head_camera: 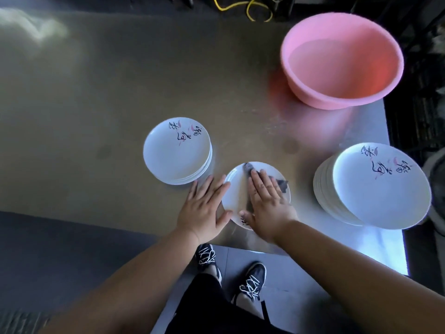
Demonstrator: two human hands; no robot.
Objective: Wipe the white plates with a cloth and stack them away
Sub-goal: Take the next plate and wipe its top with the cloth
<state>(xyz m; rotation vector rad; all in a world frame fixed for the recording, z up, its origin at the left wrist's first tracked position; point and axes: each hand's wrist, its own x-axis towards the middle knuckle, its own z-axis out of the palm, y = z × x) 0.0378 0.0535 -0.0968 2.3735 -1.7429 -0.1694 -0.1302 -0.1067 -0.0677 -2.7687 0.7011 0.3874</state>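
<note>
A single white plate (234, 189) lies flat on the metal table (120, 104) near its front edge. My right hand (267, 201) presses flat on a dark grey cloth (283, 185) spread over that plate. My left hand (204, 206) rests with spread fingers against the plate's left rim, thumb at its near edge. A short stack of white plates (174, 153) with painted black and pink marks sits just left and behind. A taller stack of the same plates (375, 189) leans at the right edge of the table.
A large pink basin (342, 61) stands at the back right of the table. Yellow cable (250, 8) lies on the floor beyond the table. My feet in black shoes (252, 280) are below the front edge. Dark clutter borders the right side.
</note>
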